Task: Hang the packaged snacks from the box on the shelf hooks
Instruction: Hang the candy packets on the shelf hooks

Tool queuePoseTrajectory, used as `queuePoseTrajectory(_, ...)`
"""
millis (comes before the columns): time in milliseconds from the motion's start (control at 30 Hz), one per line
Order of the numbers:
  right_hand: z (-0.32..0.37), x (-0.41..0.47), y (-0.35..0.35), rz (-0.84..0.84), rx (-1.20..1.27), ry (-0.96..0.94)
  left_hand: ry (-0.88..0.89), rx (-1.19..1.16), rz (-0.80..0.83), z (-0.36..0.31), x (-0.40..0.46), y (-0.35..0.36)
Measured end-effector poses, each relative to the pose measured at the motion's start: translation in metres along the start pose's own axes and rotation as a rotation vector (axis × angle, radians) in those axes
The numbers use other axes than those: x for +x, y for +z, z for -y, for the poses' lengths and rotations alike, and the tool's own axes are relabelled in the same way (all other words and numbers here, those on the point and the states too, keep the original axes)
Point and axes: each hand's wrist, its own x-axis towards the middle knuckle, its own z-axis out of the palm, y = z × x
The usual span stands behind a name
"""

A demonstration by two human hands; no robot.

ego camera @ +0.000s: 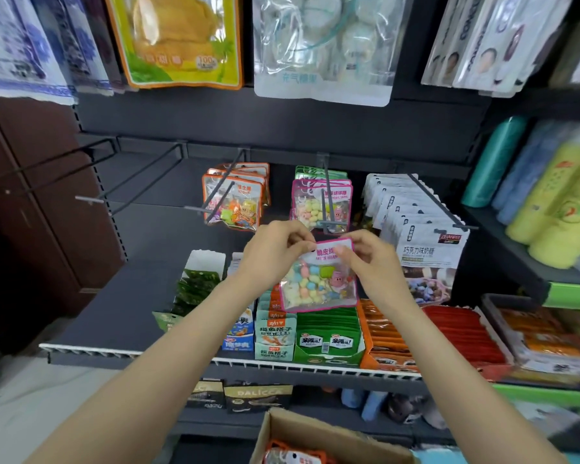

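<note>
A pink-edged snack pack point(318, 279) of pastel candies hangs between my hands, just below the tip of a shelf hook point(329, 209). My left hand point(275, 249) pinches its top left corner. My right hand point(369, 252) pinches its top right corner. Matching pink packs point(315, 202) hang on that hook further back. Orange-edged packs point(235, 202) hang on the hook to the left. The cardboard box point(315, 437) sits at the bottom, with an orange-edged pack point(295, 457) showing inside.
Two bare hooks point(138, 179) stick out at the left. White packs point(426, 236) fill the hook at the right. Snack cartons point(329, 339) line the shelf below my hands. Large bags point(318, 45) hang above. Bottles point(549, 182) stand on the right shelf.
</note>
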Motion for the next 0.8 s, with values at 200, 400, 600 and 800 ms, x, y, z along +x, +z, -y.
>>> queuePoseTrajectory(200, 0.003, 0.009, 0.0, -0.155, 0.042, 0.048, -0.104, -0.18, -0.162, 0.001, 0.003, 0.002)
queuePoseTrajectory(400, 0.0, 0.017, 0.001, -0.231, -0.047, 0.047, -0.147, -0.144, -0.208, 0.003, 0.008, 0.005)
queuePoseTrajectory(600, -0.004, 0.02, 0.003, -0.251, -0.131, 0.002, -0.15, -0.142, -0.253, 0.006, 0.014, 0.009)
queuePoseTrajectory(800, -0.013, 0.046, 0.005, -0.291, -0.326, -0.115, -0.157, -0.099, -0.312, 0.012, 0.039, 0.02)
